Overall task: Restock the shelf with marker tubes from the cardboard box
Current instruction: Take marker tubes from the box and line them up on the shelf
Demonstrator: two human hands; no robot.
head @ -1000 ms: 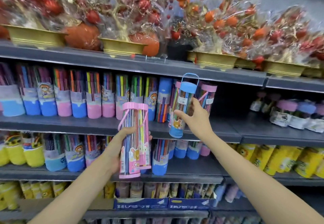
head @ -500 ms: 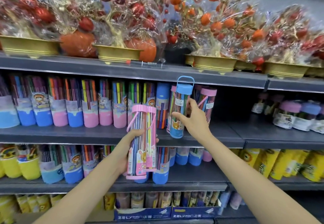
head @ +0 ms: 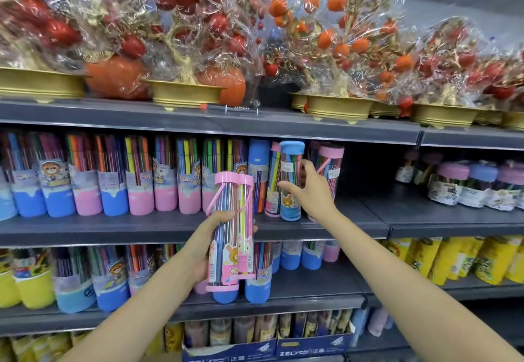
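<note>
My right hand (head: 314, 191) grips a blue-capped marker tube (head: 291, 160), thumb across its front. The tube stands upright with its base on the middle shelf (head: 357, 219), at the right end of a row of marker tubes (head: 141, 180). A pink-capped tube (head: 330, 163) stands just behind my fingers. My left hand (head: 208, 239) holds two pink-capped marker tubes (head: 232, 219) upright, in front of the shelf edge. The cardboard box is out of view.
To the right of the blue-capped tube the middle shelf is dark and bare up to some short tubs (head: 465, 188). Wrapped fruit-tree ornaments in gold pots (head: 184, 95) fill the top shelf. More marker tubes (head: 110, 279) and yellow packs (head: 453, 259) line the lower shelf.
My right hand has lowered the blue-capped tube from the air onto the middle shelf. My left hand with the two pink tubes has risen a little.
</note>
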